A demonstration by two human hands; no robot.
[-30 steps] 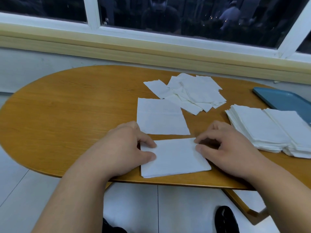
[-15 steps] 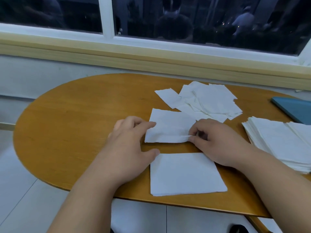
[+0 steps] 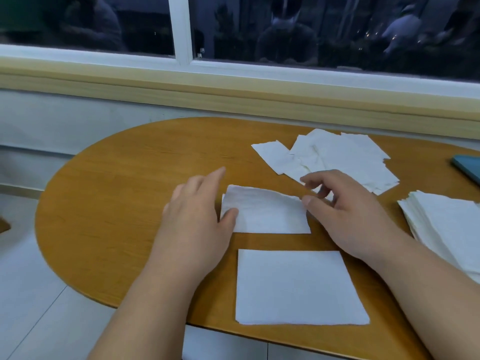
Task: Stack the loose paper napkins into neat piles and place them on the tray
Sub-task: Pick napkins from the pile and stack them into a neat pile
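Nearest: a flat napkin (image 3: pixel 298 287) lies spread square on the table (image 3: pixel 117 198), just on the near side of the folded napkin (image 3: pixel 265 215), w/ a strip of bare wood btwn them. Its near edge sits close to the table rim. White floor tiles (image 3: pixel 31 307) show below & left.

The folded napkin is the ref pt. It's a wide strip, looks doubled over, lying on the wood, its far edge a bit crumpled.

L hand (image 3: pixel 197 216) is at its left end. The thumb tip rests on the left edge. The other fingers are straight, pointing away over the wood left of the strip, gripping nothing.

R hand (image 3: pixel 345 211) is at its right end. The thumb tip touches the far right corner. The index & the rest are loosely bent above, index apart from thumb, not closed round the paper. Can't tell if the thumb presses down.

Right of the folded napkin, well apart & past the R wrist, is a neat stack (image 3: pixel 446 224) of napkins, partly cut by the frame edge.

Beyond the folded napkin, to the far right, loose napkins (image 3: pixel 342 157) lie in an untidy overlapping heap. The R hand's fingers cover part of its near side.

Further right again is the blue tray (image 3: pixel 468 168), only a corner in view.

Farthest from the folded napkin: pale wooden sill (image 3: pixel 233 100), then a window (image 3: pixel 337 35) w/ white frame & dark glass w/ dim reflections.
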